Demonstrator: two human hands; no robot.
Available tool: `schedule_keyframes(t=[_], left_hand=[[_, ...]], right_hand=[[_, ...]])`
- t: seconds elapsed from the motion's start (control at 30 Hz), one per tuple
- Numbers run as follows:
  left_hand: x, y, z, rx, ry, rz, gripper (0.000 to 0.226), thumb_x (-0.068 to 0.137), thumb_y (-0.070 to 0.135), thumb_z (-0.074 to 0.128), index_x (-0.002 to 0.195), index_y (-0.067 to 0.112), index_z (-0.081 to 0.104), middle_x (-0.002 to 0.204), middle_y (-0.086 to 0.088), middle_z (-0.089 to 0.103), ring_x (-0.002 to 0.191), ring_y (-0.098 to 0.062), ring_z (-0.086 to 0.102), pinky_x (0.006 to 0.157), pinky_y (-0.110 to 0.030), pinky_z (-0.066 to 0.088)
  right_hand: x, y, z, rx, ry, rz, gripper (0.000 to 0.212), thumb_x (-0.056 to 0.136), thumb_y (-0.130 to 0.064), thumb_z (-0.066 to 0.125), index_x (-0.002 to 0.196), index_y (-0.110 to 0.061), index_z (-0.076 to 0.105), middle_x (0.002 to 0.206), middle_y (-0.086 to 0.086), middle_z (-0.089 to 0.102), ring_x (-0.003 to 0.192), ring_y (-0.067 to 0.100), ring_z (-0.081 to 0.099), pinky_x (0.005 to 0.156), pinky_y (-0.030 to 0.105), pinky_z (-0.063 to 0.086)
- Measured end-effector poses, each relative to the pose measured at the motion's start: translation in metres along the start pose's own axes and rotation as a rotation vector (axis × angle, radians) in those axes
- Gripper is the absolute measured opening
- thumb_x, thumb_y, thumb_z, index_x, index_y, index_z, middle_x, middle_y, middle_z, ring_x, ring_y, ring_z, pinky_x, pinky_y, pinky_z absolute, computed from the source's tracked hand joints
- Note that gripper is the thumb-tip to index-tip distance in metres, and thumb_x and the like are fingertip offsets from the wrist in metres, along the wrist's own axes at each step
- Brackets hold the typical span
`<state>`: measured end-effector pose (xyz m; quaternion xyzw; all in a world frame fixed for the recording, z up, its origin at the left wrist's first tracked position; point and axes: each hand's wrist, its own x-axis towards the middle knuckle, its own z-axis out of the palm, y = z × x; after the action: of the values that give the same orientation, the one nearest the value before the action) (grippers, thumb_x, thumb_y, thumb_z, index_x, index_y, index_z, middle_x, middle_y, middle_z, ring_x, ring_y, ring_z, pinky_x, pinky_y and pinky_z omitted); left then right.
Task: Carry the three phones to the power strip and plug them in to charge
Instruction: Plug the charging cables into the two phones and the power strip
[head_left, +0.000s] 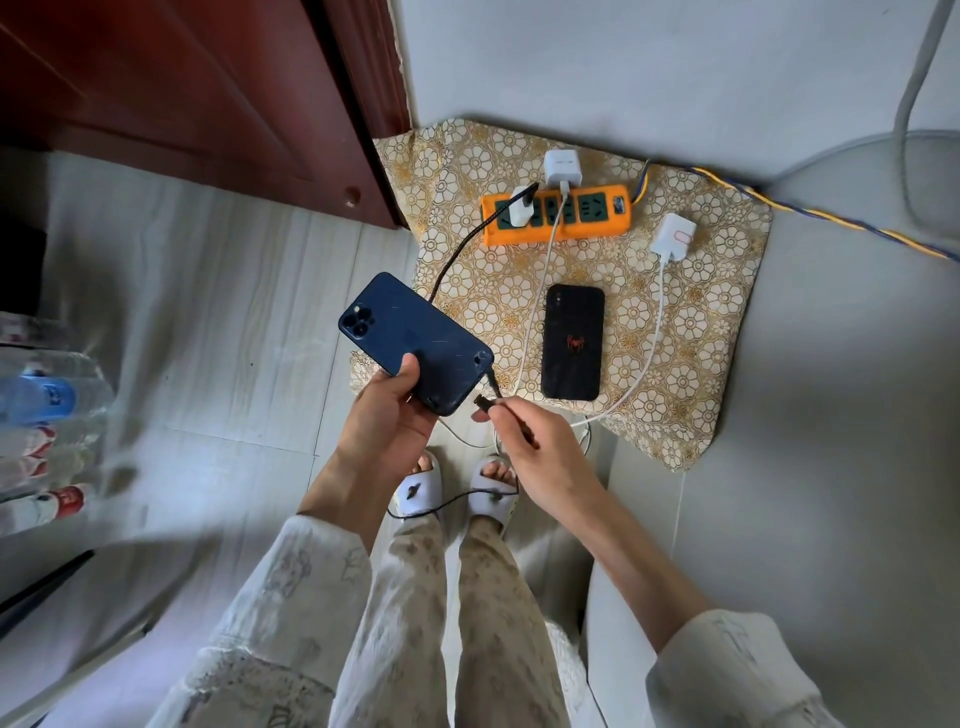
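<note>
Two phones in sight, one in your grip.
Your left hand (387, 415) holds the blue phone (415, 343); your right hand (530, 441) pinches the black cable (483, 408) just beside it. The black phone (573, 341) lies near the far orange power strip (556, 214).

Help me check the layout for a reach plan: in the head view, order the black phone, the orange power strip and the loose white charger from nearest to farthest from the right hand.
From the right hand:
1. Black phone, on the patterned cloth just above the hand.
2. Loose white charger, unplugged, up and to the right.
3. Orange power strip, at the cloth's far edge by the wall.
</note>
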<state>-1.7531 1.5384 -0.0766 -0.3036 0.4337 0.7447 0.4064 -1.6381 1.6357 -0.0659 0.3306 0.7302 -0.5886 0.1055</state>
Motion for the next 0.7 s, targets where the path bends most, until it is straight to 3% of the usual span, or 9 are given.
schedule_keyframes(t=[0.1,0.23,0.37,0.47,0.53,0.6,0.7], left_hand=[[-0.002,-0.002,-0.001,-0.004,-0.002,-0.006,0.021,0.095,0.007,0.038,0.093,0.012,0.058,0.074,0.004,0.074,0.076,-0.011,0.069,0.064,-0.024,0.059],[-0.003,-0.005,-0.004,-0.008,0.007,-0.014,0.02,0.095,0.007,0.039,0.092,0.012,0.058,0.073,0.004,0.074,0.076,-0.011,0.069,0.066,-0.024,0.059],[-0.003,-0.006,-0.006,-0.012,0.02,-0.013,0.019,0.095,0.007,0.039,0.094,0.012,0.058,0.074,0.004,0.074,0.079,-0.011,0.067,0.069,-0.023,0.058],[-0.004,-0.009,-0.008,0.009,0.05,0.006,0.017,0.095,0.006,0.04,0.095,0.012,0.056,0.089,0.0,0.069,0.087,-0.014,0.063,0.067,-0.024,0.058],[-0.005,-0.01,-0.009,0.054,0.066,0.034,0.017,0.094,0.006,0.041,0.097,0.013,0.056,0.098,-0.003,0.064,0.09,-0.017,0.061,0.068,-0.026,0.058],[-0.006,-0.011,-0.011,0.092,0.064,0.053,0.018,0.094,0.005,0.041,0.098,0.013,0.057,0.102,-0.003,0.063,0.092,-0.018,0.061,0.068,-0.027,0.058],[-0.006,-0.009,-0.014,0.111,0.05,0.051,0.019,0.094,0.005,0.041,0.101,0.012,0.057,0.103,-0.003,0.063,0.094,-0.018,0.061,0.067,-0.026,0.06]], right_hand=[[-0.002,0.001,0.0,0.015,0.016,-0.001,0.024,0.096,-0.019,0.043,0.095,-0.01,0.065,0.043,-0.026,0.05,0.04,0.005,0.029,0.042,0.015,0.023],[-0.004,-0.002,-0.001,0.017,0.023,-0.003,0.025,0.095,-0.014,0.044,0.096,-0.002,0.065,0.046,-0.035,0.051,0.041,-0.004,0.043,0.043,0.009,0.03],[-0.004,-0.005,0.0,-0.001,0.02,0.007,0.025,0.095,-0.016,0.044,0.095,-0.006,0.066,0.044,-0.03,0.051,0.04,-0.001,0.041,0.043,0.01,0.03],[-0.004,-0.003,0.004,-0.047,0.029,0.027,0.026,0.095,-0.02,0.044,0.092,-0.009,0.067,0.041,-0.023,0.05,0.041,0.004,0.04,0.046,0.015,0.031],[-0.003,-0.002,0.007,-0.053,0.031,0.045,0.026,0.094,-0.019,0.044,0.089,-0.008,0.066,0.045,-0.018,0.049,0.053,0.007,0.052,0.059,0.031,0.048],[-0.004,-0.002,0.01,-0.064,0.028,0.036,0.026,0.094,-0.018,0.043,0.086,-0.006,0.065,0.059,-0.017,0.051,0.068,0.023,0.062,0.073,0.045,0.05],[-0.005,0.001,0.013,-0.063,0.041,0.017,0.027,0.095,-0.018,0.042,0.084,-0.005,0.063,0.067,-0.004,0.057,0.074,0.035,0.065,0.075,0.05,0.05]])
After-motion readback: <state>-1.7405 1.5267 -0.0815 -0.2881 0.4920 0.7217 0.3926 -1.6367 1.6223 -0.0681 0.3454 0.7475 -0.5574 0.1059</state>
